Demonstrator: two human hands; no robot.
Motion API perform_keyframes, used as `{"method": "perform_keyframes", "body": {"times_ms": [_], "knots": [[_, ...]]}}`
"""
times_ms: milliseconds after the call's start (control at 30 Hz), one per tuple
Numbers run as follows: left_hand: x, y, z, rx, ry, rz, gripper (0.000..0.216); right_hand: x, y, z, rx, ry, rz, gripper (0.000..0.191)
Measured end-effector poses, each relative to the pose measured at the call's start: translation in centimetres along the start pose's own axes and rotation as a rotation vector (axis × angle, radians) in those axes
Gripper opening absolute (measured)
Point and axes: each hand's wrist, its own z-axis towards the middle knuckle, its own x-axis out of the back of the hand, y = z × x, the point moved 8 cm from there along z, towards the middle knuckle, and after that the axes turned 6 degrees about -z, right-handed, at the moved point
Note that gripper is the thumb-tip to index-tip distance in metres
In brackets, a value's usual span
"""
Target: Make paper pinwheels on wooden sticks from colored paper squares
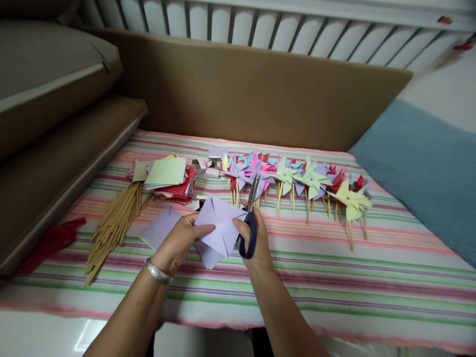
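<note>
A lilac paper square [217,223] with slits cut in from its corners is held up between both hands. My left hand [184,238] pinches its left side, thumb on top. My right hand [256,233] grips the right edge with the thumb and also keeps a pair of scissors [252,218] with dark blue handles, blades pointing away from me. Under the square, more lilac paper [210,255] shows, partly hidden. Another lilac sheet [161,228] with a slit lies to the left, beside my left hand.
Finished paper pinwheels [312,178] on sticks lie in a row behind and to the right. A stack of coloured paper [167,171], a bundle of wooden sticks [113,223] and small boxes [212,171] sit at left and centre. Red ribbon-like material [55,243] lies far left on the striped cloth [353,292].
</note>
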Motion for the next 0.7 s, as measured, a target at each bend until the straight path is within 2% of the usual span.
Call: {"method": "perform_keyframes", "body": {"times_ms": [367, 700], "knots": [[0.41, 0.67, -0.17, 0.045, 0.008, -0.063, 0.023, -0.21, 0.13, -0.11, 0.016, -0.011, -0.008, 0.047], [0.98, 1.03, -0.17, 0.030, -0.046, -0.024, 0.017, -0.17, -0.01, -0.11, 0.024, -0.013, -0.084, 0.049]]}}
